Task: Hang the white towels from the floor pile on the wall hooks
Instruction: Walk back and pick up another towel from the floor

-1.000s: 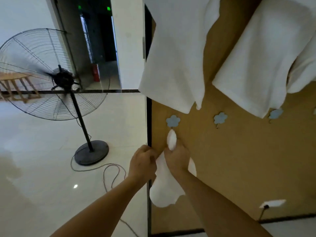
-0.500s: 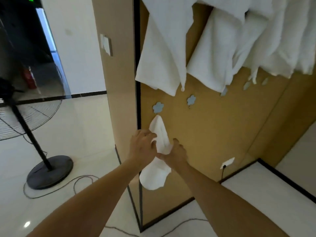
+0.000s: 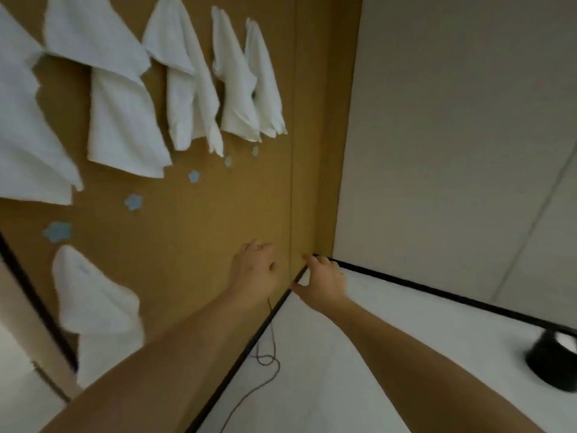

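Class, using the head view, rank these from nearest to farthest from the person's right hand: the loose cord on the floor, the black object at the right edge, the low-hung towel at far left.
From the right hand:
1. Cord, below, left.
2. Black object, far right.
3. Low-hung towel, far left.

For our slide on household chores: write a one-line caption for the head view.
Both hands, left and right, empty beside a wall of hung white towels.

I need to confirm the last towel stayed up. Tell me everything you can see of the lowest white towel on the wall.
The lowest towel is white, soft-looking cloth, blurred here. It hangs bunched from its top point just below a blue flower-shaped hook on the brown wall panel, draping down past the panel's dark edge strip. Neither hand touches it.
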A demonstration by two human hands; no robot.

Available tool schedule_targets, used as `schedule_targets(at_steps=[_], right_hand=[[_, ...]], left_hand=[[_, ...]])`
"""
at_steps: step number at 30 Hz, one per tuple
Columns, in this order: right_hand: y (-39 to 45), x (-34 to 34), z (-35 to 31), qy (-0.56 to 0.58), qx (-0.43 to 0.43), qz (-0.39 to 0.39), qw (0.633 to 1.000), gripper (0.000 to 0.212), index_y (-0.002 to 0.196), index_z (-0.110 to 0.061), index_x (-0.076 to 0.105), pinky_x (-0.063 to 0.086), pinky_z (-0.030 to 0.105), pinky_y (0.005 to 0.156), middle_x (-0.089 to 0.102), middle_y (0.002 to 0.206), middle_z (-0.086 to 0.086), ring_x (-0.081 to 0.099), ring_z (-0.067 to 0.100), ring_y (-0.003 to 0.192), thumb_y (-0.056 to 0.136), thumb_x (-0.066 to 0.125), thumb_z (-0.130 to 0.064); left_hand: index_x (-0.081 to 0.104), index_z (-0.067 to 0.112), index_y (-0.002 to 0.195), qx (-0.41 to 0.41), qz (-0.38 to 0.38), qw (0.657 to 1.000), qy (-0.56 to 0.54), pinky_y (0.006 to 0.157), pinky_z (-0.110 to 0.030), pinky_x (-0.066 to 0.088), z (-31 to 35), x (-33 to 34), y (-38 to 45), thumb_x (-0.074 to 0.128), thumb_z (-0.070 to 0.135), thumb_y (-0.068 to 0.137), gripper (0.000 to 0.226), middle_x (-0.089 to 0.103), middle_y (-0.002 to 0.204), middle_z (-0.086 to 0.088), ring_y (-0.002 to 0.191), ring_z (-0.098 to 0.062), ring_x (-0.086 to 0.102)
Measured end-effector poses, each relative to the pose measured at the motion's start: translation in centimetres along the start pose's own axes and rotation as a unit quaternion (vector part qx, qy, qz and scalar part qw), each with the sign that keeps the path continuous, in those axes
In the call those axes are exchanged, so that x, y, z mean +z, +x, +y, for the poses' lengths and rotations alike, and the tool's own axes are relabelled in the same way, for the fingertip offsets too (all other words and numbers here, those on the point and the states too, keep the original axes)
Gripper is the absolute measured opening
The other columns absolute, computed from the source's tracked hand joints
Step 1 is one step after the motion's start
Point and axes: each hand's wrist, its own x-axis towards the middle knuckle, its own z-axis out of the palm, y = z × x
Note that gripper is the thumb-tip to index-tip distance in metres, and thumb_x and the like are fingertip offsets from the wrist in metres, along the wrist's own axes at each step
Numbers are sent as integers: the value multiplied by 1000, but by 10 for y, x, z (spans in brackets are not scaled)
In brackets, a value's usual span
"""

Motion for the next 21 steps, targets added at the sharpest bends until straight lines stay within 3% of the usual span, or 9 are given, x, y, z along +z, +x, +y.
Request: schedule_targets(at_steps=[2, 7, 10, 21], right_hand=[[-25, -37, 67, -16, 42, 27, 999, 74, 144, -29, 37, 42, 44, 99, 48, 140, 3, 42, 29, 126, 80, 64, -54], [-107, -123, 219, -42, 162, 95, 981, 77, 146, -28, 34, 39, 44, 103, 47, 143, 3, 40, 29, 130, 82, 64, -56], [-167, -169, 299, -55, 239, 128, 961, 77, 147, -28, 33, 37, 44, 104, 45, 146, 2, 39, 28, 132, 82, 65, -55], [-395, -269, 512, -58, 528, 206, 822, 72, 147, -27, 34, 37, 42, 104, 46, 144, 3, 41, 26, 130, 85, 63, -50]], left_hand=[[62, 18, 119, 47, -38, 998, -30, 82, -35, 49, 70, 32, 4, 49, 23, 92, 30, 57, 118, -3, 102, -23, 53], [52, 18, 136, 131, -116, 982, -76, 102, -39, 41, 254, 108, 3, 52, 27, 93, 43, 48, 138, -3, 123, -23, 44], [51, 22, 136, 192, -158, 964, -89, 103, -37, 40, 356, 148, -15, 52, 32, 94, 43, 48, 138, 0, 123, -22, 45], [52, 26, 131, 434, -285, 839, -160, 98, -36, 44, 671, 268, -117, 56, 34, 92, 39, 51, 130, 2, 117, -21, 50]])
